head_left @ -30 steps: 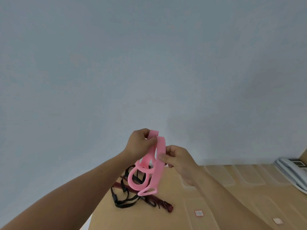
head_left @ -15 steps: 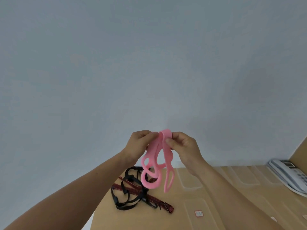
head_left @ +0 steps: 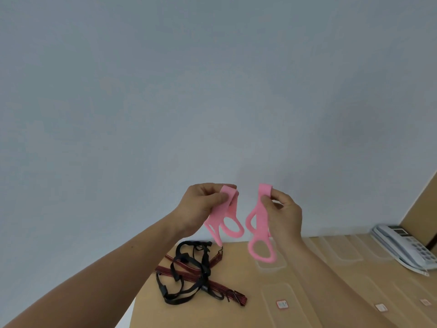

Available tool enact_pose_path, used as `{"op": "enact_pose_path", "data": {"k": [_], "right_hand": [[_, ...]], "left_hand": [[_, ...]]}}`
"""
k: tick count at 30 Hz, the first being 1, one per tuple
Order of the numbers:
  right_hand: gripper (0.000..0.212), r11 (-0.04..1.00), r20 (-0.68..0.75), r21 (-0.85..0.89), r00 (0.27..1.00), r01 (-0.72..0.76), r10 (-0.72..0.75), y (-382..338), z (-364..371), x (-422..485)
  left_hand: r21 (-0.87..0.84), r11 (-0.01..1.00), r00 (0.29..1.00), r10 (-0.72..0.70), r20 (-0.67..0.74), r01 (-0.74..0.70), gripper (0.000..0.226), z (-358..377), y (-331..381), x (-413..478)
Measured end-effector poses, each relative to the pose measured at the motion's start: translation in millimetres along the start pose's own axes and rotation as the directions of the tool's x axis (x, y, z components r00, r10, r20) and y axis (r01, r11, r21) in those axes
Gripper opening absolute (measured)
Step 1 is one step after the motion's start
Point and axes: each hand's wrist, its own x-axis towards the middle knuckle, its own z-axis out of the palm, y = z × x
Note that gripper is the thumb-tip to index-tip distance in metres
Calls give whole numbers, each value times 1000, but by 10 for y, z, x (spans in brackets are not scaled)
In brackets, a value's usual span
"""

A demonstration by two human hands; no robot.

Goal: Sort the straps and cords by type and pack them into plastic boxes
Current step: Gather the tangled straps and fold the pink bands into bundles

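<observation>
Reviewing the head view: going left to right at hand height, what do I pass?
Left hand → pink rubbery looped strap it pinches → second pink looped strap → right hand pinching it → white desk telephone at the far right.

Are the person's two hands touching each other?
Apart. The head view shows bare wall between the left hand, pinching the left pink strap, and the right hand, pinching the right pink strap.

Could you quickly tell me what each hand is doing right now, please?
Left hand: pinches the left pink strap.
Right hand: pinches the right pink strap.
</observation>
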Motion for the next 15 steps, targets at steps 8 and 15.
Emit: {"op": "enact_pose_path", "data": {"k": [8,15], "right_hand": [[17,956,257,216,957,-196,138,4,152,-238],[24,970,225,139,960,-202,168,103,81,-323]], "left_hand": [[-156,988,995,23,99,-8,19,258,-97,87],[9,997,996,-83,-20,83,20,376,-299,158]]}}
